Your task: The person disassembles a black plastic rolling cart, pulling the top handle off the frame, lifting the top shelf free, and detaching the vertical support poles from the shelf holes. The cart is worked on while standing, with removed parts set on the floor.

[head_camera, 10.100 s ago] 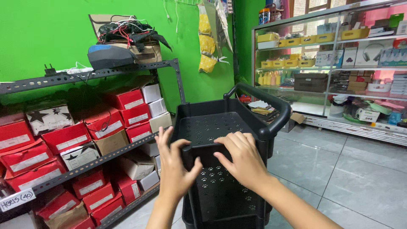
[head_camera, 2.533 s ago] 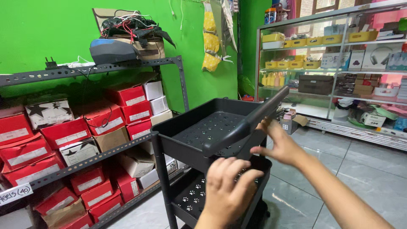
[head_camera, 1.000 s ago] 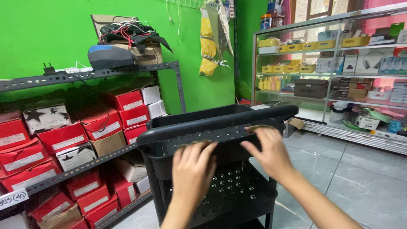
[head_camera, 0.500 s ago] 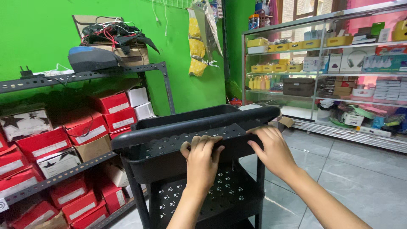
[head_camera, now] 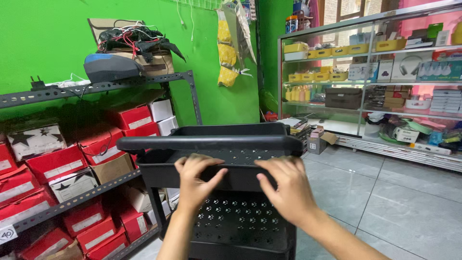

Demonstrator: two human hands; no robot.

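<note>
So the black cart's top tray edge is gripped by left hand and right hand, fingers curled over.

Shoe-box rack close left of black cart, open tiled floor right

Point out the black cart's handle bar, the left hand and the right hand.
handle bar [head_camera: 211,143], head view, middle of the bar.
left hand [head_camera: 195,180], head view, back of hand.
right hand [head_camera: 284,190], head view, back of hand.
</note>
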